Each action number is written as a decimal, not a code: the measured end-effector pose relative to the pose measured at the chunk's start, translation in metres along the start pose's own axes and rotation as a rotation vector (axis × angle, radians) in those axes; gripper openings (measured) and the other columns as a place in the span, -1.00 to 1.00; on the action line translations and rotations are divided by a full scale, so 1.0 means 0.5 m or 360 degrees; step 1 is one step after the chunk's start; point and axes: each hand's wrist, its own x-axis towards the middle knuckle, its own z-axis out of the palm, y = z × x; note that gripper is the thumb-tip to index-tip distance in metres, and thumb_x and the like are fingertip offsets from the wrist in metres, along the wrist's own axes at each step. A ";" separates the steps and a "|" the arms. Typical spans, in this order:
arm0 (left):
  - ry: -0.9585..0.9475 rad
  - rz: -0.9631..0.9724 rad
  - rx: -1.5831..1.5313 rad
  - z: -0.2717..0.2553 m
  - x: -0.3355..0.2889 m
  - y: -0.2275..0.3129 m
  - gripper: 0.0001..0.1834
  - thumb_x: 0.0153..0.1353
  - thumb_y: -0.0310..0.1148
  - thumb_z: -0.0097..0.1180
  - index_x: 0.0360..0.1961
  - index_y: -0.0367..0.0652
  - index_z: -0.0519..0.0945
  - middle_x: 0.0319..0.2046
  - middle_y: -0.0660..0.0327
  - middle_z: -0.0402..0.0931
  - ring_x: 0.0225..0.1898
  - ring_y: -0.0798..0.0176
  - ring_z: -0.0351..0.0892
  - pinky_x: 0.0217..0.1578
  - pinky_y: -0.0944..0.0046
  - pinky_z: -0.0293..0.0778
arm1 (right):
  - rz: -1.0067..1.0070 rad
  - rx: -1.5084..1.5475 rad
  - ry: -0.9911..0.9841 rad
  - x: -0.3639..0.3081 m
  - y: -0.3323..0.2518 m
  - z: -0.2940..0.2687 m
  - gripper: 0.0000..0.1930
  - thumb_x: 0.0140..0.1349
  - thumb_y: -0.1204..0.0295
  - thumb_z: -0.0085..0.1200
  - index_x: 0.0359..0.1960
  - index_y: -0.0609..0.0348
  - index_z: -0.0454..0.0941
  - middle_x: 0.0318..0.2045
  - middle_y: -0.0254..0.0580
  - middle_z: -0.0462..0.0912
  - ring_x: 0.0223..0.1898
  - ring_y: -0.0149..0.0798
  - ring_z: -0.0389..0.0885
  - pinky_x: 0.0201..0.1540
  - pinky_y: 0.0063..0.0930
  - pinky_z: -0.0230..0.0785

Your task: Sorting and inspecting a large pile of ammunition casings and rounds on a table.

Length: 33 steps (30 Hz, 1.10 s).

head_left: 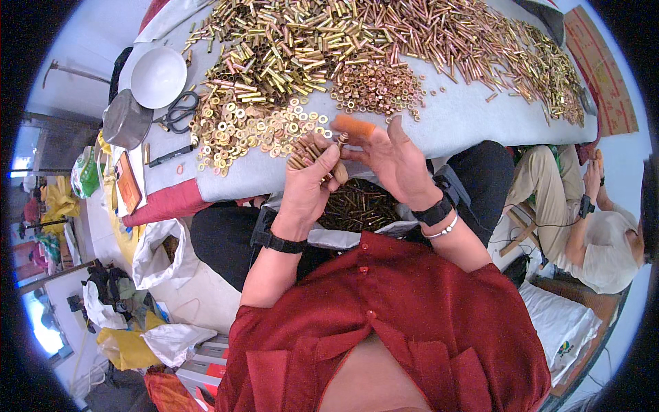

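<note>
My left hand (312, 178) is closed around a bundle of slim brass-coloured bolts (302, 154), held just off the table's near edge. Beside it is my right hand (399, 163), thumb raised and fingers apart, with an orange cover (353, 125) on one finger. Its lower fingertips are close to a small coppery piece (342, 139) at the bundle's end; whether they touch it is hard to see. Flat gold washers (257, 127) are heaped beyond my left hand, and small coppery nuts (377, 89) beyond my right. Below both hands, an open bag (360, 206) holds many dark brass bolts.
Behind lie heaps of gold tubes (268, 41) and coppery rods (453, 38). At left on the table are a white bowl (158, 77), a metal pot (127, 118), black scissors (180, 113), a marker (171, 156) and an orange phone (127, 182). Another person (583, 233) sits at right.
</note>
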 end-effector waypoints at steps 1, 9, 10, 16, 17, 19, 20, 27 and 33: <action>-0.0004 0.0000 0.0002 0.002 -0.001 0.000 -0.87 0.20 -0.45 0.13 -0.26 -0.08 0.43 -0.43 0.20 0.57 -0.60 0.39 0.50 -0.72 0.50 0.26 | -0.0004 0.0000 0.0001 0.002 -0.001 -0.019 -0.24 0.34 -0.16 -0.56 0.03 0.34 0.43 -0.07 -0.02 0.56 -0.03 -0.16 0.50 0.03 -0.32 0.27; 0.0001 -0.0034 -0.0029 0.007 0.006 0.000 -0.89 0.21 -0.44 0.11 -0.28 -0.10 0.42 -0.43 0.18 0.57 -0.62 0.42 0.48 -0.70 0.51 0.26 | 0.0010 0.0000 -0.0002 0.001 0.003 -0.031 -0.25 0.36 -0.13 -0.58 -0.15 0.33 0.53 -0.21 -0.02 0.62 -0.13 -0.17 0.55 0.02 -0.33 0.29; 0.0001 -0.0080 0.0121 0.008 0.003 0.000 -0.89 0.20 -0.43 0.12 -0.32 -0.11 0.43 -0.45 0.19 0.57 -0.64 0.43 0.46 -0.70 0.52 0.26 | 0.0060 -0.0116 0.0149 0.003 -0.003 -0.064 -0.33 0.37 -0.08 -0.46 -0.25 0.32 0.55 -0.33 -0.09 0.63 -0.26 -0.24 0.57 -0.10 -0.39 0.34; -0.0065 -0.0313 0.1176 0.009 -0.014 0.004 -0.79 0.11 -0.33 0.22 -0.27 -0.21 0.57 -0.56 0.34 0.51 -0.68 0.47 0.49 -0.76 0.51 0.22 | -0.0334 -0.1384 0.0549 0.033 -0.070 -0.121 -0.65 0.31 0.17 -0.05 -0.25 0.26 0.56 -0.44 -0.31 0.57 -0.44 -0.46 0.43 -0.32 -0.53 0.32; -0.0075 -0.0308 0.1172 0.004 -0.017 -0.003 -0.79 0.11 -0.33 0.22 -0.27 -0.21 0.57 -0.56 0.34 0.51 -0.68 0.47 0.49 -0.76 0.51 0.22 | -0.0706 -0.1702 0.0644 0.056 -0.079 -0.134 -0.73 0.29 0.25 0.01 -0.23 0.24 0.56 -0.44 -0.32 0.58 -0.45 -0.47 0.42 -0.33 -0.53 0.33; -0.0140 -0.0588 0.1223 0.006 -0.021 -0.003 -0.79 0.12 -0.31 0.21 -0.30 -0.22 0.58 -0.53 0.32 0.52 -0.67 0.46 0.49 -0.76 0.52 0.21 | -0.0936 -0.1946 0.0790 0.104 -0.115 -0.164 -0.82 0.14 0.38 0.13 -0.26 0.17 0.56 -0.44 -0.15 0.61 -0.47 -0.23 0.48 -0.32 -0.37 0.34; -0.0190 -0.0718 0.1439 0.013 -0.019 0.007 -0.76 0.14 -0.31 0.19 -0.23 -0.23 0.55 -0.49 0.28 0.53 -0.66 0.44 0.51 -0.76 0.52 0.23 | -0.1129 -0.2307 0.0761 0.125 -0.130 -0.192 -0.83 0.12 0.42 0.11 -0.26 0.17 0.55 -0.39 -0.11 0.61 -0.37 -0.17 0.50 -0.25 -0.34 0.35; 0.0034 -0.0559 0.0820 -0.005 -0.011 0.012 -0.71 0.20 -0.34 0.11 -0.08 -0.21 0.46 -0.48 0.23 0.53 -0.62 0.38 0.54 -0.78 0.52 0.24 | -0.1128 -0.3245 0.0427 0.214 -0.139 -0.239 -0.72 -0.03 0.58 0.00 -0.21 0.11 0.54 -0.31 -0.09 0.55 -0.20 -0.02 0.46 -0.14 -0.21 0.33; 0.0294 -0.0577 -0.0051 0.045 -0.003 0.028 -0.73 0.25 -0.21 0.06 -0.14 -0.15 0.45 -0.33 0.18 0.57 -0.45 0.32 0.60 -0.68 0.46 0.37 | -0.1295 -0.3398 0.0518 0.175 -0.128 -0.199 -0.75 0.00 0.55 0.02 -0.22 0.14 0.53 -0.35 -0.09 0.53 -0.24 0.02 0.43 -0.19 -0.12 0.29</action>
